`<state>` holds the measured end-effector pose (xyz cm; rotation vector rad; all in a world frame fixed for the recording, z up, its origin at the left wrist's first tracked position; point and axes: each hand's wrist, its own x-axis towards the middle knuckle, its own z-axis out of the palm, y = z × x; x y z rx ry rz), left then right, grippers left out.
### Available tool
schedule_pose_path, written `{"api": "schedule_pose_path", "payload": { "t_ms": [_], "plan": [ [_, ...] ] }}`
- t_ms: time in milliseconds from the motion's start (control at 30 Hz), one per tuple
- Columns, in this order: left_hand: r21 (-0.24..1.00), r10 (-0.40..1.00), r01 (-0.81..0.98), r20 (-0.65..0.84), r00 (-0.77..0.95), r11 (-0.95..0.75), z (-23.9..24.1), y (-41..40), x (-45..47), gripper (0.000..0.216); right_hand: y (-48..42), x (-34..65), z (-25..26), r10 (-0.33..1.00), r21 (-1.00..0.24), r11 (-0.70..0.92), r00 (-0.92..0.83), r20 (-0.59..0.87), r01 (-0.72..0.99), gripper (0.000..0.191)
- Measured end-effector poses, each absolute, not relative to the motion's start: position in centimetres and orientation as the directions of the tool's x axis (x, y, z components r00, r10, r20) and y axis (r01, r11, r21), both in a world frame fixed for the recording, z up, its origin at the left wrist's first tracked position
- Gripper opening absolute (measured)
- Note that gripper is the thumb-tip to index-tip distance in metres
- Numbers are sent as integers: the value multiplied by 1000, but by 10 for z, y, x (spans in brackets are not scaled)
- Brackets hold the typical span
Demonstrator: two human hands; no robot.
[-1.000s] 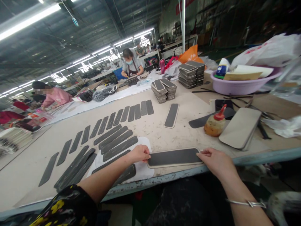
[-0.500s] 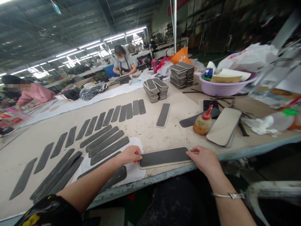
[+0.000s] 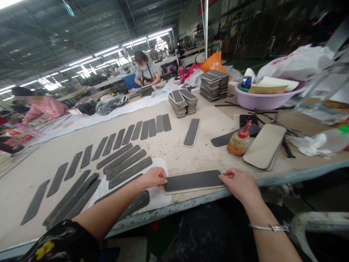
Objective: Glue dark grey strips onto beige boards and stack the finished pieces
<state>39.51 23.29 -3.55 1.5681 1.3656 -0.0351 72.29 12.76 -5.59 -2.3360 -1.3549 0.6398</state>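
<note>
Near the table's front edge lies a long rounded panel [image 3: 194,181], dark grey on top with a beige border. My left hand [image 3: 155,177] is closed in a pinch at its left end. Thumb and fingers of my right hand [image 3: 240,183] pinch at the right end. Whether the fingertips grip the grey layer alone or the beige one too, I cannot tell. Left of it, several glossy dark strips [image 3: 130,173] lie partly on a white sheet [image 3: 163,165]. Another bordered panel [image 3: 191,132] rests farther back.
Dark strips [image 3: 119,139] lie in a row on the left. Stacked panels [image 3: 183,102] stand at the back. To the right are a red-capped glue bottle [image 3: 239,143], beige panels [image 3: 265,146] and a purple basin [image 3: 264,100]. A co-worker [image 3: 147,71] works across the table.
The whole view has shifted slightly to the right. Both my hands stay at the ends of the panel, with no clear movement of the panel on the table.
</note>
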Motion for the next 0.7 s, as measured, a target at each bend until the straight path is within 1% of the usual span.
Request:
{"api": "schedule_pose_path", "payload": {
  "t_ms": [267,533,700],
  "plan": [
    [645,718,746,-597,359,163,-30,231,397,13,129,724,-56,870,-502,-493,420,-259,710,19],
    [651,712,740,-600,364,170,-37,234,395,16,127,722,-60,868,-527,-493,429,-249,693,15],
    [655,716,733,-600,357,183,-36,233,396,19,126,717,-55,863,-515,-498,452,-223,698,13]
  ]
}}
